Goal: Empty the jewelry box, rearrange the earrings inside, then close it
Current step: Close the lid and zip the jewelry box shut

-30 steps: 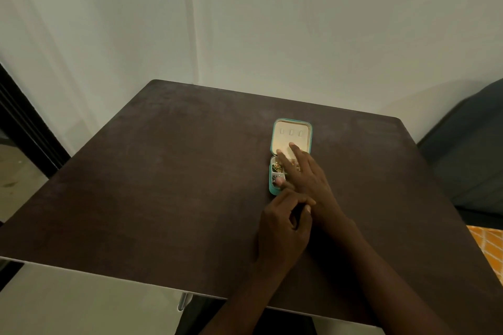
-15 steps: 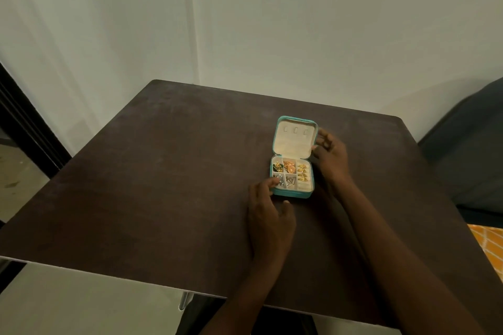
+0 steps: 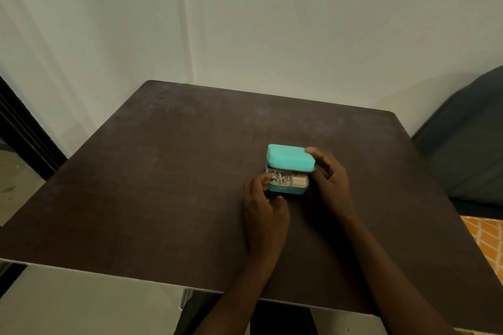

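Note:
A small teal jewelry box [image 3: 287, 188] sits on the dark table [image 3: 163, 171], right of centre. Its lid [image 3: 290, 158] is tilted down over the base, leaving a gap at the front. Through the gap I see cream compartments with small silver earrings [image 3: 279, 177]; the back row is hidden. My right hand [image 3: 330, 181] grips the lid's right end, thumb under the edge and fingers on top. My left hand [image 3: 262, 202] rests on the table, fingertips touching the box's front left corner.
A pale wall stands behind the table. A dark upholstered seat [image 3: 468, 149] is at the right, with an orange patterned fabric [image 3: 487, 242] below it. The table's near edge runs just under my forearms.
The lid stood upright and open before; my right hand has swung it down over the base. My left hand stays at the box's front left corner.

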